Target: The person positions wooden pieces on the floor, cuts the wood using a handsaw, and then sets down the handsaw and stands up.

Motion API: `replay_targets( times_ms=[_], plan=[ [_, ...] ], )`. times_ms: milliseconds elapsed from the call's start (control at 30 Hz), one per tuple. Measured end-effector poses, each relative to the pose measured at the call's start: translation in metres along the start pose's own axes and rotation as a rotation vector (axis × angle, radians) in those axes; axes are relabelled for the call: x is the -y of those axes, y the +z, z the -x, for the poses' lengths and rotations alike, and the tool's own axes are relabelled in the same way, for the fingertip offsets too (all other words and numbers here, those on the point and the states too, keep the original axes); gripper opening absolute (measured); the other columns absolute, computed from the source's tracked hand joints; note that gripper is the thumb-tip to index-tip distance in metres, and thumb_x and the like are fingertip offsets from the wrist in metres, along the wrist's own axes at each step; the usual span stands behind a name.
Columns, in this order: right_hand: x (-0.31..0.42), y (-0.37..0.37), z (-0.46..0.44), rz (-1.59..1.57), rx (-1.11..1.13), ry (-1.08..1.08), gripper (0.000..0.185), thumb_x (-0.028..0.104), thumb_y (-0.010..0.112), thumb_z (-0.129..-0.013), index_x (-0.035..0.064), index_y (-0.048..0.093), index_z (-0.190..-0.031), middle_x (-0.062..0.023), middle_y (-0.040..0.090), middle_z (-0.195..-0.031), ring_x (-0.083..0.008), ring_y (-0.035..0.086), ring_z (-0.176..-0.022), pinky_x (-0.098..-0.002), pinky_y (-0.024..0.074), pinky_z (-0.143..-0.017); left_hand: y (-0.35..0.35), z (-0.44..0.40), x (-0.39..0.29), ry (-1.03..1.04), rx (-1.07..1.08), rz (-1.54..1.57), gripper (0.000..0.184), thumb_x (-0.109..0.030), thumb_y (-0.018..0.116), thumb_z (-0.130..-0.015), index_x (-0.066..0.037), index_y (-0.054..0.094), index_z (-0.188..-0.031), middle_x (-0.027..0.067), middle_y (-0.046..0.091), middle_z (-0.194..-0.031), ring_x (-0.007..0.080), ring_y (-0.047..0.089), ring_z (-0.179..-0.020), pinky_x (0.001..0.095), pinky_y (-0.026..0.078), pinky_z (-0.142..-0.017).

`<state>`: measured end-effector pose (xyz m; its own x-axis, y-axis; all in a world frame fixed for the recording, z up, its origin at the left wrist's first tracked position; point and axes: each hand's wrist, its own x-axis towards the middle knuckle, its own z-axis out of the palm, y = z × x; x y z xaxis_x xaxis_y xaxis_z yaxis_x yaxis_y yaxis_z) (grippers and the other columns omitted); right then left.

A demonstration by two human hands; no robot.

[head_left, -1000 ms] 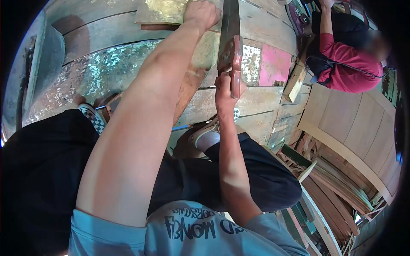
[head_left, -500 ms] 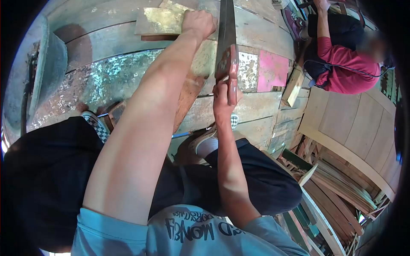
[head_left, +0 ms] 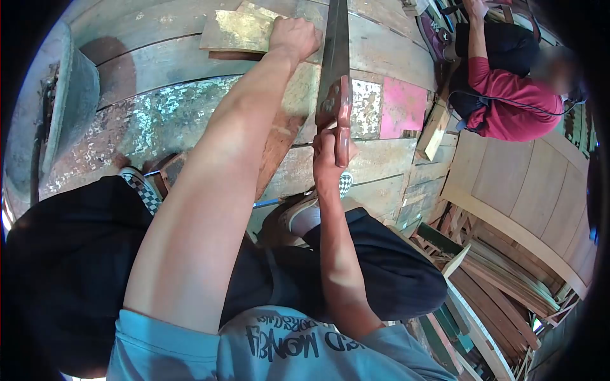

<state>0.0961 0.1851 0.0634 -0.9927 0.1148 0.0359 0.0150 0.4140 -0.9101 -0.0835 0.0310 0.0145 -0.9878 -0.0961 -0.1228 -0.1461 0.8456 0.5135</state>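
My right hand (head_left: 329,151) is wrapped around the reddish-brown wooden handle of a handsaw (head_left: 335,70). Its long metal blade points away from me, past the upper edge of the view. Just left of the blade, my left hand (head_left: 296,37) is closed at the right end of a short wooden board (head_left: 236,32) with worn yellowish paint. The left fingertips are hidden, and so is the place where the saw's teeth meet any wood.
Plank flooring (head_left: 184,114) with flaked paint lies under me, including a pink patch (head_left: 403,108). A grey basin (head_left: 76,89) stands left. At upper right sits a person in a red shirt (head_left: 515,105). Stacked timber (head_left: 502,292) and a wooden panel (head_left: 521,184) are at right.
My right hand has drawn the handsaw a little toward my body. The left hand and the board stay nearly in place.
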Motion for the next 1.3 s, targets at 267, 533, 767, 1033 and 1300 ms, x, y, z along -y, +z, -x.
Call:
replay_targets(
  times_ms=[267, 533, 767, 1033, 1300],
  plan=[
    [-0.004, 0.000, -0.004, -0.009, 0.014, 0.007, 0.013, 0.006, 0.048, -0.078, -0.0038, 0.055, -0.071, -0.0055, 0.048, -0.054, -0.0118, 0.046, -0.048, -0.0290, 0.0369, -0.046, 0.007, -0.002, 0.005, 0.053, -0.054, 0.075, 0.043, -0.030, 0.041, -0.086, -0.002, 0.071, -0.075, 0.0206, 0.068, -0.080, 0.0331, 0.067, -0.079, 0.0400, 0.052, -0.076],
    [0.000, -0.001, -0.008, 0.061, 0.011, -0.005, 0.013, 0.005, 0.050, -0.079, -0.0048, 0.056, -0.073, -0.0053, 0.047, -0.053, -0.0107, 0.045, -0.047, -0.0290, 0.0367, -0.045, 0.004, 0.002, 0.004, 0.050, -0.065, 0.067, 0.043, -0.031, 0.042, -0.086, -0.002, 0.072, -0.077, 0.0205, 0.068, -0.082, 0.0322, 0.068, -0.078, 0.0401, 0.052, -0.077],
    [-0.001, 0.002, -0.008, 0.046, 0.017, 0.000, 0.012, 0.004, 0.051, -0.078, -0.0045, 0.053, -0.071, -0.0074, 0.048, -0.054, -0.0113, 0.046, -0.049, -0.0304, 0.0384, -0.046, 0.006, 0.003, 0.002, 0.018, 0.003, -0.002, 0.040, -0.033, 0.043, -0.089, -0.008, 0.073, -0.083, 0.0135, 0.070, -0.089, 0.0254, 0.068, -0.085, 0.0378, 0.050, -0.077],
    [-0.012, -0.003, -0.017, 0.021, 0.041, -0.009, 0.011, 0.005, 0.052, -0.078, -0.0046, 0.057, -0.076, -0.0077, 0.050, -0.056, -0.0121, 0.048, -0.050, -0.0293, 0.0398, -0.048, 0.004, 0.004, 0.002, -0.003, 0.003, -0.023, 0.040, -0.032, 0.042, -0.089, -0.009, 0.073, -0.083, 0.0133, 0.070, -0.088, 0.0249, 0.068, -0.084, 0.0383, 0.049, -0.077],
    [-0.011, -0.002, -0.015, 0.059, 0.036, -0.010, 0.010, 0.005, 0.052, -0.078, -0.0028, 0.056, -0.074, -0.0065, 0.049, -0.056, -0.0119, 0.047, -0.051, -0.0291, 0.0390, -0.048, 0.005, 0.004, 0.001, -0.019, -0.019, -0.001, 0.040, -0.032, 0.042, -0.089, -0.009, 0.073, -0.081, 0.0141, 0.070, -0.087, 0.0252, 0.069, -0.083, 0.0394, 0.050, -0.078]
  ],
)
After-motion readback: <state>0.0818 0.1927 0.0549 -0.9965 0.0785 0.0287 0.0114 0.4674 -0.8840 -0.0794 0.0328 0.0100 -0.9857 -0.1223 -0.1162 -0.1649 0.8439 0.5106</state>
